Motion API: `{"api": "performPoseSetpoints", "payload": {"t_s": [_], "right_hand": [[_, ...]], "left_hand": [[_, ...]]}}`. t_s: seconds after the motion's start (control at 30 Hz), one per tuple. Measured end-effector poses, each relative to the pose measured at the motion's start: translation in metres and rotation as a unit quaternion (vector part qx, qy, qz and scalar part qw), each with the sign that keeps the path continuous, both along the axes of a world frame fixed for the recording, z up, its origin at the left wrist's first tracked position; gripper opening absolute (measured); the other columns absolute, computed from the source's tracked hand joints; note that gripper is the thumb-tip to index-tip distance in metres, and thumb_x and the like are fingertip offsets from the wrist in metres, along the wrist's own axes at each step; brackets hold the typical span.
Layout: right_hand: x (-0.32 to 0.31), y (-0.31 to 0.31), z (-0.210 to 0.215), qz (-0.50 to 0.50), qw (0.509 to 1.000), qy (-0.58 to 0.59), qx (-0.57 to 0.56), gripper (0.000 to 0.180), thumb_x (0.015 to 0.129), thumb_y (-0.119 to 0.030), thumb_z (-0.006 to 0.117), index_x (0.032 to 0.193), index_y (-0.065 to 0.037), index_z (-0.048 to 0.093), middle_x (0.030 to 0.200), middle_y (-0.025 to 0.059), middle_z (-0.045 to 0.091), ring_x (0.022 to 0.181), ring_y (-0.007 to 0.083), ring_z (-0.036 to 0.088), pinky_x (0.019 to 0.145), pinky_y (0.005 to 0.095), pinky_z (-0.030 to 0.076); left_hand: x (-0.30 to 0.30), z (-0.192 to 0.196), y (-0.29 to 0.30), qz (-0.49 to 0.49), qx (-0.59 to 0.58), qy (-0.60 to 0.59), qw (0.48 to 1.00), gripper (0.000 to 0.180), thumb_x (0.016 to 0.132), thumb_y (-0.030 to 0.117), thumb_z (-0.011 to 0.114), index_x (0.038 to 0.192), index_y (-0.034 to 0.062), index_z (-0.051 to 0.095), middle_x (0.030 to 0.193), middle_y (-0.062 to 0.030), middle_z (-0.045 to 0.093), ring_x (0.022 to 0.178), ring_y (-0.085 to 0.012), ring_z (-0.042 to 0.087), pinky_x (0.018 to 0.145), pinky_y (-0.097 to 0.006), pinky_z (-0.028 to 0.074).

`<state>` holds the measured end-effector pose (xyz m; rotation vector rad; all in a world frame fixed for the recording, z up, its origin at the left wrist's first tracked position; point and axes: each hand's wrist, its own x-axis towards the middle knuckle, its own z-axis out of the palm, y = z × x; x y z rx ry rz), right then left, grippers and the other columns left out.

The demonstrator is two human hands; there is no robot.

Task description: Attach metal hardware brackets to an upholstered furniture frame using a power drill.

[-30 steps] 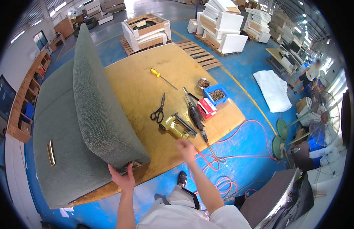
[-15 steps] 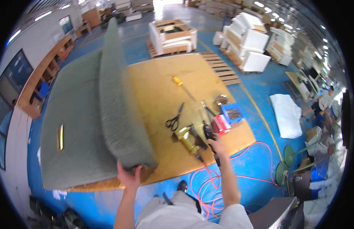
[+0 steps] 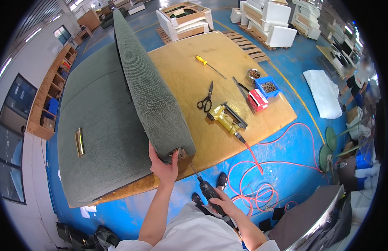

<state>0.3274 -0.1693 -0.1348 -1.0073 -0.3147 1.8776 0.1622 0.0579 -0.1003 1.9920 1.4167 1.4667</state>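
A thick green upholstered panel (image 3: 154, 88) stands on edge across a flatter green cushioned piece (image 3: 101, 138). My left hand (image 3: 163, 168) grips the panel's near lower corner, thumb beside a small opening (image 3: 177, 154) in its end that shows bare material. What lies inside the opening is too small to make out. My right hand (image 3: 224, 203) is wrapped around a black power screwdriver (image 3: 210, 192). Its long thin bit points up and left at that corner; whether the tip touches is unclear. A shiny gold-coloured metal strip (image 3: 79, 142) rests on the flatter cushion.
On the yellow-brown table (image 3: 181, 62) lie a yellow-handled screwdriver (image 3: 201, 60), black scissors (image 3: 205, 102), a staple gun (image 3: 223, 119), a red-and-white box (image 3: 257, 100), a blue bin (image 3: 268, 87) of small fasteners and a round tin (image 3: 253, 74). A red hose (image 3: 261, 167) coils on the floor.
My right hand has brought the power screwdriver from above the table down and left, near the panel's corner. My left hand stays on that corner. The view has shifted.
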Motion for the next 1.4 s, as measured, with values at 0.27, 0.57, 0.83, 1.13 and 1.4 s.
{"api": "performPoseSetpoints", "payload": {"t_s": [0.27,0.57,0.83,1.13,1.4], "right_hand": [[-0.031,0.012,0.017,-0.024,0.887,-0.436,0.15,0.077,0.088,-0.033,0.073,0.156,-0.025,0.037,0.088,0.0101,0.064,0.058,0.0186,0.061,0.068,0.031,0.052],[-0.036,0.019,0.02,0.023,0.933,-0.35,0.081,0.081,0.09,-0.028,0.074,0.156,-0.011,0.032,0.098,0.0112,0.067,0.075,0.0164,0.062,0.068,0.0313,0.05],[-0.04,0.019,-0.013,-0.028,0.958,-0.262,0.116,0.075,0.094,-0.018,0.068,0.158,-0.012,0.03,0.091,0.0085,0.065,0.063,0.0133,0.06,0.056,0.028,0.048],[-0.046,0.027,-0.001,-0.041,0.989,-0.134,0.055,0.071,0.099,-0.014,0.06,0.161,-0.015,0.023,0.078,0.0069,0.06,0.052,0.0149,0.054,0.045,0.0279,0.043],[-0.052,0.029,0.001,-0.041,0.97,-0.227,0.079,0.073,0.097,-0.015,0.066,0.159,-0.012,0.028,0.082,0.0022,0.058,0.057,0.009,0.052,0.049,0.025,0.041]], "left_hand": [[0.001,-0.001,-0.002,0.006,0.025,0.013,1.0,0.093,0.08,0.028,0.086,0.152,-0.0003,0.033,0.145,-0.0236,0.05,0.126,-0.0425,0.057,0.1,-0.044,0.049],[-0.001,0.0,0.001,0.0,0.061,0.034,0.998,0.09,0.081,0.028,0.085,0.147,-0.006,0.034,0.15,-0.0263,0.045,0.129,-0.0442,0.055,0.103,-0.045,0.049],[-0.001,0.004,0.0,0.008,0.067,0.049,0.997,0.087,0.081,0.027,0.085,0.145,-0.0057,0.035,0.149,-0.0268,0.046,0.127,-0.0454,0.055,0.1,-0.045,0.051],[-0.001,0.009,0.001,0.001,0.094,0.049,0.994,0.084,0.082,0.027,0.083,0.143,-0.0038,0.035,0.146,-0.0293,0.048,0.123,-0.0474,0.057,0.091,-0.046,0.055],[0.001,0.007,-0.001,-0.008,0.103,0.026,0.994,0.084,0.083,0.021,0.083,0.147,-0.004,0.035,0.148,-0.0265,0.048,0.131,-0.0429,0.054,0.105,-0.043,0.047]]}}
